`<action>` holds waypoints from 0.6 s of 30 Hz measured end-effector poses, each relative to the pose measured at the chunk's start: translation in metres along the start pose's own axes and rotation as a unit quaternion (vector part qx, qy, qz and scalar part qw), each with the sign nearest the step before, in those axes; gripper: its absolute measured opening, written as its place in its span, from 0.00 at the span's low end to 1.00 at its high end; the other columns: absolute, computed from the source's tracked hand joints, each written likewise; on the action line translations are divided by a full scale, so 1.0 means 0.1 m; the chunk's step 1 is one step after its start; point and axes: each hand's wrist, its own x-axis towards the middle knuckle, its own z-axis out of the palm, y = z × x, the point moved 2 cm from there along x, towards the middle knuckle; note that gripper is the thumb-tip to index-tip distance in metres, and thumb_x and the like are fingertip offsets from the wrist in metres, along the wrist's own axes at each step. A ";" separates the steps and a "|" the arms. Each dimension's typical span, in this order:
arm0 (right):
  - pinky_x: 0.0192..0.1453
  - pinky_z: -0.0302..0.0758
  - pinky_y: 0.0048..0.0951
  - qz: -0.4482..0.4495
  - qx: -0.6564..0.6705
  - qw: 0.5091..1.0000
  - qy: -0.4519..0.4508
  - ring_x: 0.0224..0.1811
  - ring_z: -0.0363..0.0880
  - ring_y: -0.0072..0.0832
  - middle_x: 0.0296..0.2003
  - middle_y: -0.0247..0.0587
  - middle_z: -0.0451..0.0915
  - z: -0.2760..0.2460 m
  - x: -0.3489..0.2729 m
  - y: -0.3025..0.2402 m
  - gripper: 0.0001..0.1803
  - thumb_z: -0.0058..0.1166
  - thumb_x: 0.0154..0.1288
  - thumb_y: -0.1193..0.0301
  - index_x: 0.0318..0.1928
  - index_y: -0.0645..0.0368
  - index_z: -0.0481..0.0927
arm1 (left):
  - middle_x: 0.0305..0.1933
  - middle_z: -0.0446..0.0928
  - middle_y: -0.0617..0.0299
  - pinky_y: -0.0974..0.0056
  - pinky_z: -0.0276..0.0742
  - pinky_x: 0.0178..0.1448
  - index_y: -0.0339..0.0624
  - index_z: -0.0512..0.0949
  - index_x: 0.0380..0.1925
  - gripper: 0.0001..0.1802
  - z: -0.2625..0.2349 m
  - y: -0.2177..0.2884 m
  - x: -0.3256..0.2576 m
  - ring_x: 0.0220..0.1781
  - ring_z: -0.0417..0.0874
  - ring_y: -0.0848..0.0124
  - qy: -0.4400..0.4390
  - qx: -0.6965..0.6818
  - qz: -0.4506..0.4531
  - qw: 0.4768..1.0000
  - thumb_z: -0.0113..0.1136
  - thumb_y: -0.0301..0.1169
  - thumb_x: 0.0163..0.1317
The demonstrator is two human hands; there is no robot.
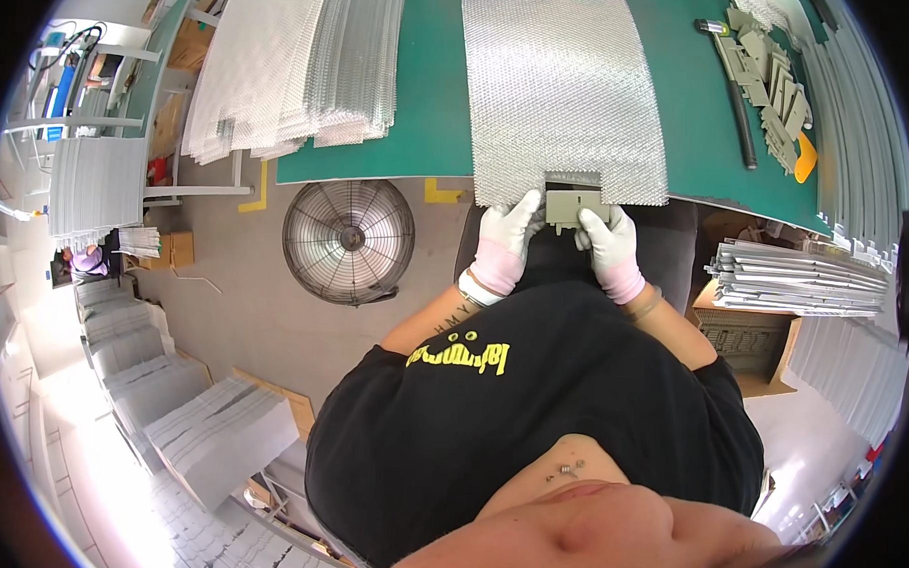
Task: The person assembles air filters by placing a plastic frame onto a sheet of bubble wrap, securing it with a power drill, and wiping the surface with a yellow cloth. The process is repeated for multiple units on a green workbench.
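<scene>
A silvery expanded-metal mesh sheet (566, 98) lies on the green table (431, 83), its near end reaching over the front edge. That end has a rectangular notch. Just at the notch is a small beige-grey plate (565, 205) with a slot and short tabs. Gloved in white, my left hand (506, 236) is closed on the mesh edge left of the notch, close to the plate's left side. My right hand (611, 247), also gloved, pinches the plate's right part with the thumb on top. Fingers under the sheet and plate are hidden.
Stacked mesh sheets (302, 63) lie at the table's left. To the right are a hammer (738, 104), a pile of beige plates (777, 90) and a yellow-orange handle (805, 158). A floor fan (349, 242) stands left of me; metal strips (795, 278) are stacked at right.
</scene>
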 end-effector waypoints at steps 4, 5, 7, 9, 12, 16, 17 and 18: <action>0.26 0.68 0.18 -0.040 -0.099 0.994 0.038 0.22 0.70 0.13 0.27 0.31 0.78 0.07 -0.08 -0.14 0.09 0.60 0.70 0.72 0.43 0.66 0.78 | 0.45 0.84 0.57 0.62 0.80 0.53 0.32 0.80 0.47 0.13 -0.01 -0.03 0.00 0.45 0.86 0.68 -0.006 -0.016 0.016 1.000 0.62 0.31 0.70; 0.26 0.67 0.18 -0.048 -0.100 0.993 0.038 0.21 0.70 0.13 0.27 0.30 0.78 0.07 -0.09 -0.14 0.09 0.60 0.70 0.72 0.43 0.66 0.78 | 0.45 0.84 0.56 0.62 0.81 0.53 0.32 0.80 0.47 0.13 -0.01 -0.04 0.01 0.45 0.86 0.68 -0.008 -0.025 0.023 0.999 0.62 0.31 0.70; 0.26 0.68 0.18 -0.038 -0.100 0.993 0.040 0.22 0.70 0.14 0.27 0.31 0.78 0.06 -0.10 -0.13 0.09 0.60 0.70 0.72 0.42 0.66 0.78 | 0.45 0.84 0.56 0.61 0.81 0.54 0.31 0.80 0.46 0.13 -0.02 -0.04 0.00 0.45 0.86 0.68 -0.008 -0.026 0.023 0.999 0.62 0.31 0.70; 0.27 0.68 0.19 -0.026 -0.062 0.997 0.030 0.22 0.70 0.14 0.26 0.31 0.78 0.03 -0.09 -0.11 0.09 0.60 0.70 0.71 0.42 0.66 0.78 | 0.45 0.84 0.55 0.61 0.81 0.55 0.30 0.80 0.46 0.13 -0.01 -0.04 -0.02 0.45 0.86 0.68 -0.003 -0.010 0.008 1.000 0.62 0.31 0.70; 0.28 0.69 0.20 -0.008 0.019 1.000 0.011 0.22 0.70 0.15 0.26 0.31 0.78 -0.01 -0.06 -0.06 0.10 0.61 0.70 0.70 0.41 0.66 0.79 | 0.44 0.84 0.55 0.61 0.81 0.56 0.31 0.80 0.46 0.13 0.06 0.00 -0.05 0.45 0.86 0.67 -0.015 -0.061 -0.004 0.998 0.62 0.31 0.71; 0.28 0.69 0.20 -0.017 -0.027 0.999 0.007 0.22 0.71 0.15 0.26 0.31 0.78 -0.02 -0.04 -0.07 0.10 0.61 0.70 0.69 0.40 0.66 0.79 | 0.45 0.84 0.55 0.60 0.81 0.56 0.30 0.80 0.46 0.13 0.04 -0.01 -0.04 0.45 0.86 0.67 -0.004 -0.030 -0.006 1.000 0.62 0.31 0.71; 0.28 0.69 0.20 -0.022 -0.053 0.998 0.005 0.22 0.71 0.14 0.26 0.31 0.78 -0.02 -0.04 -0.07 0.11 0.62 0.70 0.69 0.40 0.66 0.79 | 0.45 0.84 0.55 0.60 0.80 0.57 0.30 0.80 0.46 0.13 0.02 -0.02 -0.04 0.45 0.86 0.67 -0.006 -0.016 -0.002 1.000 0.62 0.31 0.71; 0.27 0.69 0.19 -0.024 -0.071 0.997 0.015 0.22 0.71 0.14 0.26 0.31 0.78 -0.02 -0.05 -0.08 0.11 0.62 0.70 0.69 0.39 0.66 0.79 | 0.45 0.84 0.55 0.60 0.80 0.57 0.30 0.80 0.47 0.13 0.01 -0.02 -0.04 0.45 0.86 0.67 -0.009 -0.003 0.002 1.000 0.62 0.32 0.71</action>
